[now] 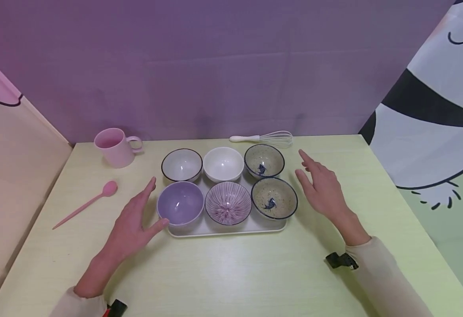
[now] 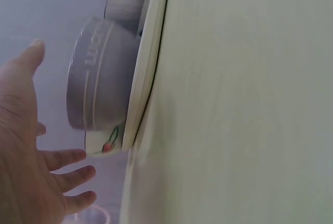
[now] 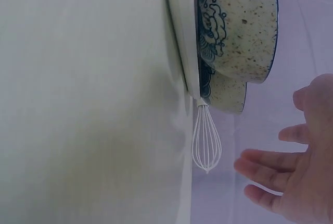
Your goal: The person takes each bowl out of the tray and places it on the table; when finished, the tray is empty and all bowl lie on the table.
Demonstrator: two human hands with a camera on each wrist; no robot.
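Six bowls would be too exact a tally, so several bowls stand in two rows on a white tray (image 1: 227, 231). At the tray's left front is a purple bowl (image 1: 180, 203); my left hand (image 1: 130, 229) is beside it, fingers spread, holding nothing. A striped bowl (image 1: 228, 203) stands in the front middle, and a speckled bowl (image 1: 274, 199) with a blue figure at the front right. Behind them are a dark-rimmed white bowl (image 1: 182, 165), a plain white bowl (image 1: 223, 164) and another speckled bowl (image 1: 264, 161). To the right, my right hand (image 1: 323, 187) hovers with extended fingers, apart from the bowls.
A pink mug (image 1: 116, 149) stands at the table's back left, with a pink spoon (image 1: 88, 203) lying in front of it. Behind the tray, near the back edge, lies a whisk (image 1: 268, 138) with a white handle. A purple cloth (image 1: 199, 75) hangs behind the table.
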